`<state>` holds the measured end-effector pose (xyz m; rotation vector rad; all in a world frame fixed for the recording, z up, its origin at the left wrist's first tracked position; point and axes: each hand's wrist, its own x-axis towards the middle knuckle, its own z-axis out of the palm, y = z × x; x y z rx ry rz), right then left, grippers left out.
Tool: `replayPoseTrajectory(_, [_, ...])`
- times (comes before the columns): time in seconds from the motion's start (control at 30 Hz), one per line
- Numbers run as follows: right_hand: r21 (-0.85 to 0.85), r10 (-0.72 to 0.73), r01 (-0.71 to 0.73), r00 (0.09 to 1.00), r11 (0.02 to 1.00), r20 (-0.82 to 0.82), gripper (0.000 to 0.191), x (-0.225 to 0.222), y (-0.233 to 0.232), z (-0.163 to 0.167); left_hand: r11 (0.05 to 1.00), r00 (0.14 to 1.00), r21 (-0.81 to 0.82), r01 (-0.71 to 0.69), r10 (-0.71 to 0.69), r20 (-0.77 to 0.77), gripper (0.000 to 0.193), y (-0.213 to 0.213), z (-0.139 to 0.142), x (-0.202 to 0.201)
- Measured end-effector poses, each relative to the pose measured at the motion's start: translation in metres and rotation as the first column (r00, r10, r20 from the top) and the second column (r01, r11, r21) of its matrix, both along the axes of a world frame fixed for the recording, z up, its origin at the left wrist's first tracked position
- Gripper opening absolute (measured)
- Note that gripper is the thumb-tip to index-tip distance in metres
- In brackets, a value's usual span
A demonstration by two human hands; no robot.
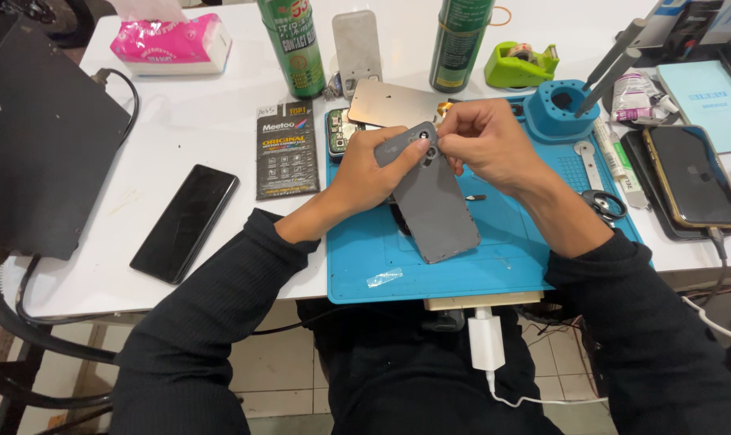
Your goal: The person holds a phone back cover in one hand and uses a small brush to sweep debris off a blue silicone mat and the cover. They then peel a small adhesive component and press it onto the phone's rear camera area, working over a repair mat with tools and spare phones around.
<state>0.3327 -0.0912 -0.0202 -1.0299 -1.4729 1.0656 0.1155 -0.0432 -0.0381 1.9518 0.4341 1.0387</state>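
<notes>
A grey phone back cover (440, 209) is held tilted above a blue work mat (510, 258). My left hand (373, 173) grips the cover along its upper left edge. At the camera cut-out near the cover's top, the fingertips of my right hand (482, 141) pinch or press something; whatever small part lies under them is hidden. Behind the hands lie a champagne-coloured metal plate (394, 103) and an opened phone body (341, 133) with its circuit board showing.
A black phone (186, 221) and a dark flat packet (286, 149) lie left of the mat. Two green spray cans (294, 44), a pink tissue pack (170, 40), a green tape dispenser (520, 64) stand at the back. A gold-edged phone (692, 173), tools and a blue tool holder (560, 109) sit right.
</notes>
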Motion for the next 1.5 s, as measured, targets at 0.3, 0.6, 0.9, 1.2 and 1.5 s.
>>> replayPoseTrajectory(0.3, [-0.073, -0.002, 0.003, 1.0, 0.997, 0.011, 0.004, 0.0032, -0.0015, 0.0044, 1.0, 1.0, -0.007, 0.005, -0.005, -0.005, 0.035, 0.0, 0.0003, -0.0014])
replayPoseTrajectory(0.6, [-0.018, -0.026, 0.027, 0.999, 0.999, 0.044, 0.006, 0.0031, -0.002, -0.0002, 1.0, 1.0, -0.019, 0.007, -0.007, -0.008, 0.034, 0.0017, -0.0014, -0.0006])
replayPoseTrajectory(0.9, [-0.069, -0.023, 0.026, 0.999, 0.997, 0.042, 0.008, 0.0033, -0.0037, 0.002, 0.999, 0.999, -0.031, -0.018, 0.017, -0.047, 0.034, -0.0001, 0.0015, -0.0023])
replayPoseTrajectory(1.2, [-0.08, -0.022, 0.026, 0.999, 0.996, 0.047, 0.012, 0.0034, -0.0029, 0.0017, 0.999, 0.998, -0.035, -0.02, 0.019, -0.056, 0.034, 0.0007, 0.0008, -0.0021])
replayPoseTrajectory(1.5, [-0.082, -0.005, 0.009, 0.999, 0.997, 0.046, 0.012, 0.0014, -0.0049, 0.0041, 1.0, 1.0, -0.007, 0.003, -0.003, -0.008, 0.034, 0.0042, -0.0051, -0.0031])
